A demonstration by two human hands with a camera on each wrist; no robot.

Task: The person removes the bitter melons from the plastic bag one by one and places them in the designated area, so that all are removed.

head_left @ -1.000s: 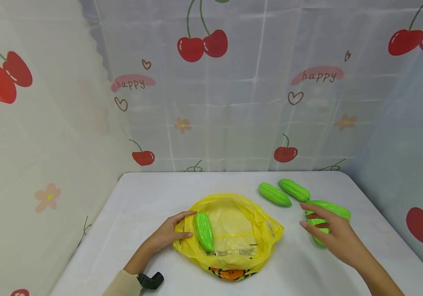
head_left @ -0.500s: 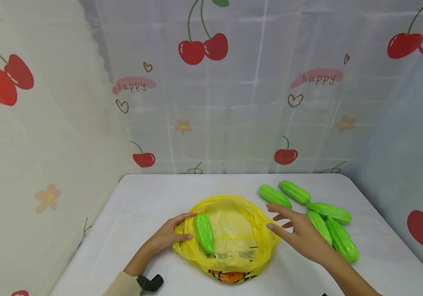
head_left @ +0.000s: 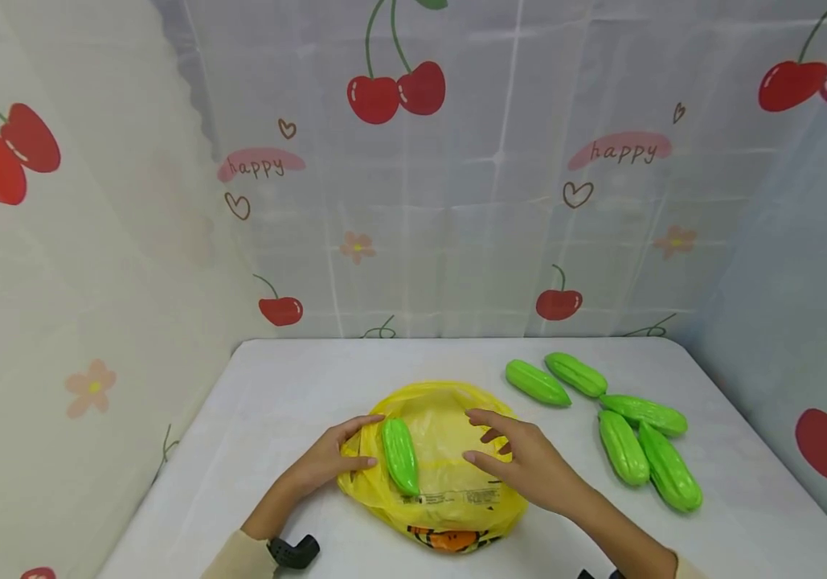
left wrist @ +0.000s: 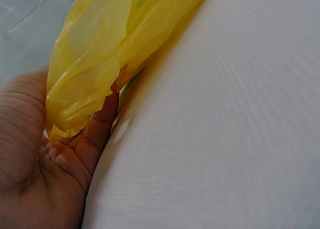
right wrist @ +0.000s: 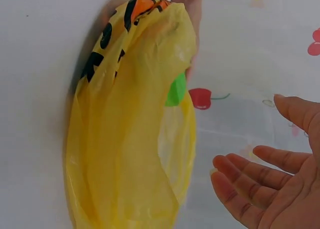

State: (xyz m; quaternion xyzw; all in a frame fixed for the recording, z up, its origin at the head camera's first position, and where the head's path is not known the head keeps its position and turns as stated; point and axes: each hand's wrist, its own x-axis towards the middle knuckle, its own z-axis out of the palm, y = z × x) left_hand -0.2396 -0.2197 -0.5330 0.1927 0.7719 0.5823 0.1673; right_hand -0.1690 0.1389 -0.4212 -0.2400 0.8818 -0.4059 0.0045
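A yellow plastic bag lies on the table with its mouth spread open. One bright green cucumber-like toy vegetable is inside, close to the bag's left side. My left hand holds the left rim, and in the left wrist view the yellow film passes between thumb and fingers. Over the right part of the bag hovers my right hand, fingers spread and nothing in them. The right wrist view has this hand apart from the bag.
Several similar green toy vegetables lie to the right: one and another toward the back, others in a cluster nearer the right edge. A white cloth covers the table, and patterned curtains stand around it.
From above the cluster of green vegetables, my right hand has moved left to over the bag, carrying nothing. My left hand and the bag have stayed in place.
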